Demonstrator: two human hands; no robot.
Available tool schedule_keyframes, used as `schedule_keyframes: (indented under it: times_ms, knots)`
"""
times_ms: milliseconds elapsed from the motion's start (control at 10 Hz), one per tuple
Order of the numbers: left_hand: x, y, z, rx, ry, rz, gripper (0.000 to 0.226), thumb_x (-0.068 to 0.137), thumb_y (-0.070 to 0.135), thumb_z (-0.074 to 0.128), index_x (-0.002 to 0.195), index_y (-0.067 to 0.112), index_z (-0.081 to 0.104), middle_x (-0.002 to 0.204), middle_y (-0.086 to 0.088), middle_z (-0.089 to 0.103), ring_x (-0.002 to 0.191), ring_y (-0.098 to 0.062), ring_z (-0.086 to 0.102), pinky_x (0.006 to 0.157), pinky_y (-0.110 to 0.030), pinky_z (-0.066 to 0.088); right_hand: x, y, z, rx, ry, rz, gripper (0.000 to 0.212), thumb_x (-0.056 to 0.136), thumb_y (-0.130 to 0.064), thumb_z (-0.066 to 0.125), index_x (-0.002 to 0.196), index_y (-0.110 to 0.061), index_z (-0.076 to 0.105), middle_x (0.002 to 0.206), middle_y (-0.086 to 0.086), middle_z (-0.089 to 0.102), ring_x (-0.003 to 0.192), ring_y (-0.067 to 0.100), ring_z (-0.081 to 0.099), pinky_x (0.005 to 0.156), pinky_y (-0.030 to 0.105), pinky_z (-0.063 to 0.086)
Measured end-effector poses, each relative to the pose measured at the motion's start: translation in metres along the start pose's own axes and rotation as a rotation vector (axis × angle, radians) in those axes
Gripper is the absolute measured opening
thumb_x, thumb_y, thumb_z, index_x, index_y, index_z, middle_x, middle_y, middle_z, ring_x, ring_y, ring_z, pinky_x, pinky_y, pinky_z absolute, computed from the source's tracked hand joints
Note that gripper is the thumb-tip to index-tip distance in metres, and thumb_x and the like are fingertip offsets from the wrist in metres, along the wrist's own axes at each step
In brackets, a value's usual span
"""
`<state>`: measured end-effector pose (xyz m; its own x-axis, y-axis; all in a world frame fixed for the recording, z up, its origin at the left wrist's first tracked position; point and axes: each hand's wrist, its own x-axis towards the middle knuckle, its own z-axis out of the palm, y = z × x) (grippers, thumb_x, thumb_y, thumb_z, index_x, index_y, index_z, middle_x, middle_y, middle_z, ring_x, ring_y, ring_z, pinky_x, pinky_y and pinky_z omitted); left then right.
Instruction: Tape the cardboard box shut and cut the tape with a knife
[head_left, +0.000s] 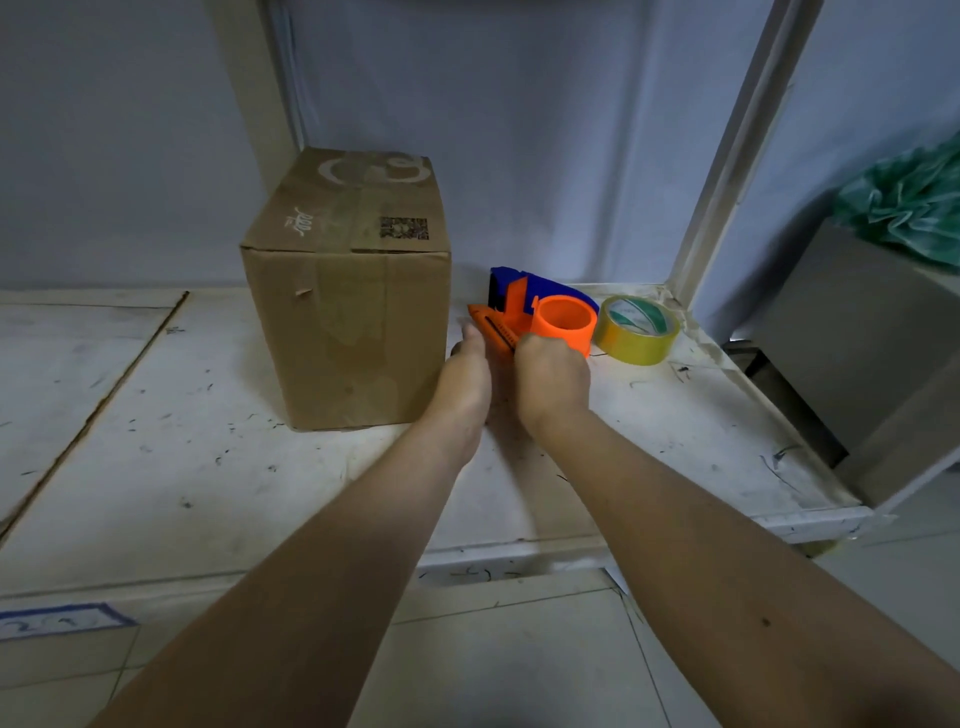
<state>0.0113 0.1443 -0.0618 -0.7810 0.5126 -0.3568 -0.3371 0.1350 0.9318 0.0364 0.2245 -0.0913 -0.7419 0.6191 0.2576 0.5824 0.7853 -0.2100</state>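
A brown cardboard box (348, 291) stands on the white table (208, 426), its top flaps closed, with old tape strips on it. Just right of the box lies an orange utility knife (491, 330). Behind the knife sits an orange and blue tape dispenser (550, 306) with an empty orange hub. A roll of yellowish clear tape (636, 330) lies to the right of the dispenser. My left hand (465, 374) touches the knife's near end from the left. My right hand (553, 379) curls over the knife's near end beside the dispenser hub; the fingers are hidden.
A white metal post (727, 171) rises at the table's back right corner. Beyond the right edge stands a grey bin (852, 353) with a green plastic bag (904, 208). The wall runs close behind the box.
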Motion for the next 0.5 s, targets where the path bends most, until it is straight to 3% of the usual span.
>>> schedule_keyframes:
  times_ms: [100,200,300,400,500]
  knots:
    - [0.007,-0.003,0.002,-0.011,0.014,-0.012,0.056,0.102,0.045,0.019,0.147,0.014,0.032,0.153,-0.002,0.037,0.140,-0.021,0.034,0.109,-0.029,0.027,0.002,0.000,0.008,0.012,0.001,-0.054,0.020,0.095,-0.014,0.052,0.112,-0.008,0.061,0.096,0.013,0.068,0.087,0.030,0.065,0.064,0.029,0.038]
    - [0.004,-0.003,0.003,-0.007,0.020,-0.009,0.056,0.102,0.045,0.020,0.147,0.013,0.033,0.153,-0.003,0.037,0.140,-0.021,0.035,0.106,-0.028,0.028,0.000,0.000,0.008,0.001,-0.016,-0.050,0.019,0.094,-0.017,0.052,0.107,-0.008,0.063,0.095,0.012,0.068,0.085,0.030,0.066,0.063,0.029,0.038]
    - [-0.003,-0.004,0.002,-0.009,0.016,-0.001,0.055,0.103,0.044,0.019,0.147,0.014,0.033,0.151,-0.004,0.039,0.138,-0.023,0.037,0.102,-0.028,0.030,-0.007,0.002,-0.001,-0.042,-0.047,-0.039,0.017,0.091,-0.007,0.051,0.104,-0.005,0.062,0.096,0.014,0.067,0.087,0.032,0.065,0.063,0.031,0.039]
    - [-0.026,0.005,0.000,-0.023,-0.006,0.025,0.054,0.103,0.042,0.020,0.145,0.013,0.035,0.143,-0.008,0.048,0.120,-0.021,0.047,0.092,-0.027,0.032,-0.016,0.007,-0.016,-0.085,-0.032,-0.028,0.018,0.089,-0.002,0.051,0.103,-0.006,0.062,0.099,0.014,0.067,0.089,0.033,0.065,0.062,0.032,0.040]
    - [-0.049,0.010,-0.001,-0.039,-0.024,0.000,0.053,0.103,0.041,0.021,0.142,0.011,0.040,0.119,-0.004,0.057,0.112,-0.024,0.053,0.083,-0.028,0.035,-0.033,0.017,-0.033,-0.088,-0.007,-0.036,0.017,0.089,-0.005,0.048,0.099,-0.006,0.062,0.098,0.017,0.067,0.089,0.036,0.065,0.064,0.033,0.042]
